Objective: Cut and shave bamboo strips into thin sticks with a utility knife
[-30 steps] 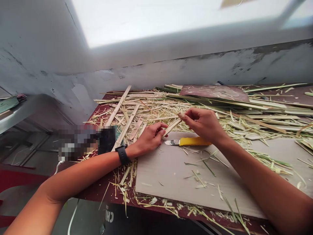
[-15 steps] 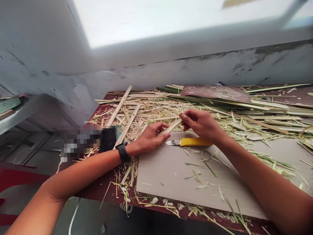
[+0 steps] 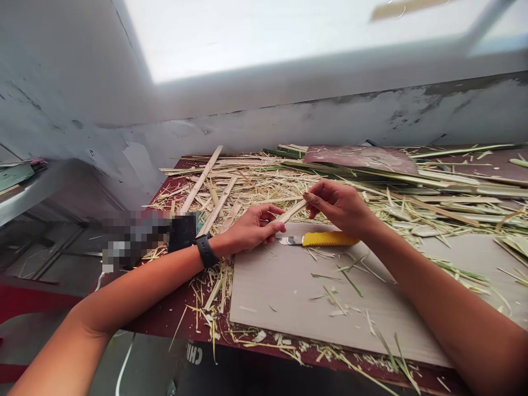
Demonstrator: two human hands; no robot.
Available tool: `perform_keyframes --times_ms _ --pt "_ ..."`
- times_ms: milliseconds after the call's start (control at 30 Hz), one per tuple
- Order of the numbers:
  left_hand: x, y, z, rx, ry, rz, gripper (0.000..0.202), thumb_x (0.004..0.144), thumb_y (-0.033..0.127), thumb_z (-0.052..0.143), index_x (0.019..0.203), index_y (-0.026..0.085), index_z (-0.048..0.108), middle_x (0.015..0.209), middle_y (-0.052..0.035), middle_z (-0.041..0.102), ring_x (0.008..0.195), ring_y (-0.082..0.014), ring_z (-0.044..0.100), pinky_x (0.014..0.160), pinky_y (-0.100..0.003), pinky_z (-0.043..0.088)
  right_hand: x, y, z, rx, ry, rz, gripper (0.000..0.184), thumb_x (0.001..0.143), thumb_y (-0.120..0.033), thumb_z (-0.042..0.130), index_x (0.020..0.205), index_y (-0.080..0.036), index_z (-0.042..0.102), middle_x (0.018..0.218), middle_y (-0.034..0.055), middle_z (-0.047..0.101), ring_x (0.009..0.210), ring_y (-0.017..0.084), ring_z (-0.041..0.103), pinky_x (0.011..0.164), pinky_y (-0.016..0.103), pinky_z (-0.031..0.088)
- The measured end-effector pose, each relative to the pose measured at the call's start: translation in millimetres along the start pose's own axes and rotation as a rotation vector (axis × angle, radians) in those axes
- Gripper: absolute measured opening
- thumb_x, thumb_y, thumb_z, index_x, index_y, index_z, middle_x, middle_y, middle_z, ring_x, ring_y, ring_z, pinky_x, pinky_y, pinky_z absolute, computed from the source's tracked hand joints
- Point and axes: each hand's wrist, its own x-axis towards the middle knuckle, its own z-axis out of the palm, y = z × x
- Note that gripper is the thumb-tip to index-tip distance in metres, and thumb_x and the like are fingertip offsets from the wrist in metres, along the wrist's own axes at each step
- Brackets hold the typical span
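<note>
A pale strip of split bamboo slants up to the right between my hands. Its lower end is gripped by my left hand, thumb on top and a dark watch on the wrist. At the upper end, my right hand pinches it between thumb and fingers. Just below the strip a yellow utility knife lies on the flat board, its blade bared and pointing left towards my left hand. Part of the knife's handle end is hidden by my right wrist.
Shavings and bamboo strips cover the dark red table behind the board. Longer green-edged strips lie at the right, near a brown sheet. A black object stands left of my wrist. A wall runs along the back.
Both hands keep their hold on the bamboo strip. My left hand's grip has shifted slightly, and the view has moved a little.
</note>
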Motion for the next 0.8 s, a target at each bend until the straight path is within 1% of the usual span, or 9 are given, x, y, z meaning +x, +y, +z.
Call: perform_keyframes --times_ms 133,200,300,400,500,533,600,700,800 --pt "1.8 -7.6 1.6 0.072 0.032 0.072 0.025 0.094 0.020 0.071 0.116 0.015 0.058 0.077 0.0058 0.059 0.055 -0.0057 0.052 0.053 -0.022 0.041 0.3 -2.9 -1.8 0.048 -0.054 0.048 0.060 0.077 -0.077 0.079 0.101 -0.022 0.069 0.073 -0.0001 0.067 0.062 0.016 0.066 0.063 0.034 0.059" --pt "1.7 -9.9 2.3 0.112 0.036 0.126 0.022 0.094 0.019 0.071 0.112 0.015 0.060 0.078 0.0059 0.058 0.057 -0.0052 0.051 0.055 -0.022 0.041 -0.4 -4.7 -2.9 0.021 -0.126 0.072 0.058 0.079 -0.078 0.076 0.092 -0.022 0.071 0.071 0.0001 0.065 0.061 0.015 0.064 0.061 0.033 0.057" --pt "1.1 -10.0 2.4 0.159 0.032 0.163 0.022 0.093 0.017 0.071 0.113 0.014 0.062 0.080 0.0047 0.060 0.060 -0.0053 0.051 0.059 -0.022 0.043 -1.5 -6.0 -3.9 -0.017 -0.185 0.076 0.058 0.082 -0.079 0.073 0.075 -0.021 0.066 0.063 -0.0006 0.059 0.056 0.013 0.057 0.057 0.030 0.052" --pt "1.6 -7.8 1.5 0.144 -0.014 0.118 0.029 0.096 0.017 0.068 0.123 0.014 0.058 0.077 0.0053 0.061 0.058 -0.0062 0.054 0.058 -0.022 0.045 -1.4 -5.9 -5.3 -0.032 -0.152 0.051 0.059 0.083 -0.079 0.071 0.073 -0.022 0.064 0.061 -0.0011 0.057 0.055 0.013 0.053 0.054 0.030 0.049" --pt "3.1 -4.6 -0.6 0.099 -0.050 0.022 0.029 0.101 0.018 0.061 0.129 0.013 0.053 0.085 0.0005 0.069 0.058 -0.0066 0.058 0.058 -0.023 0.049 -0.6 -6.1 -7.8 -0.030 -0.068 0.031 0.058 0.082 -0.079 0.073 0.076 -0.022 0.065 0.062 -0.0002 0.058 0.054 0.013 0.053 0.053 0.031 0.047" --pt "3.2 -3.1 -1.6 0.094 -0.062 -0.003 0.024 0.103 0.019 0.058 0.126 0.013 0.053 0.088 -0.0015 0.071 0.058 -0.0065 0.059 0.058 -0.024 0.051 -0.3 -6.5 -8.6 -0.024 -0.033 0.026 0.058 0.082 -0.079 0.074 0.077 -0.022 0.066 0.062 0.0001 0.058 0.054 0.014 0.053 0.053 0.032 0.048" --pt "2.5 0.6 -3.5 0.116 -0.097 -0.019 0.011 0.107 0.022 0.052 0.113 0.013 0.057 0.089 -0.0032 0.072 0.059 -0.0057 0.059 0.058 -0.023 0.050 0.2 -7.8 -9.9 -0.018 0.033 0.016 0.057 0.081 -0.079 0.075 0.078 -0.023 0.066 0.061 0.0006 0.058 0.054 0.015 0.054 0.053 0.033 0.048" --pt "-0.4 7.3 -5.2 0.164 -0.134 -0.006 0.024 0.109 0.025 0.049 0.089 0.014 0.057 0.083 -0.0020 0.070 0.056 -0.0035 0.052 0.054 -0.020 0.044 0.5 -10.2 -9.4 -0.032 0.078 0.008 0.059 0.079 -0.082 0.074 0.078 -0.024 0.066 0.060 0.0011 0.057 0.052 0.015 0.053 0.051 0.034 0.048" --pt "-3.1 12.5 -5.0 0.170 -0.131 -0.002 0.029 0.109 0.023 0.048 0.082 0.015 0.055 0.077 -0.0001 0.067 0.054 -0.0030 0.046 0.054 -0.019 0.040 0.4 -12.5 -7.0 -0.031 0.075 0.024 0.060 0.077 -0.084 0.074 0.077 -0.025 0.065 0.058 0.0007 0.055 0.051 0.015 0.050 0.049 0.034 0.046"
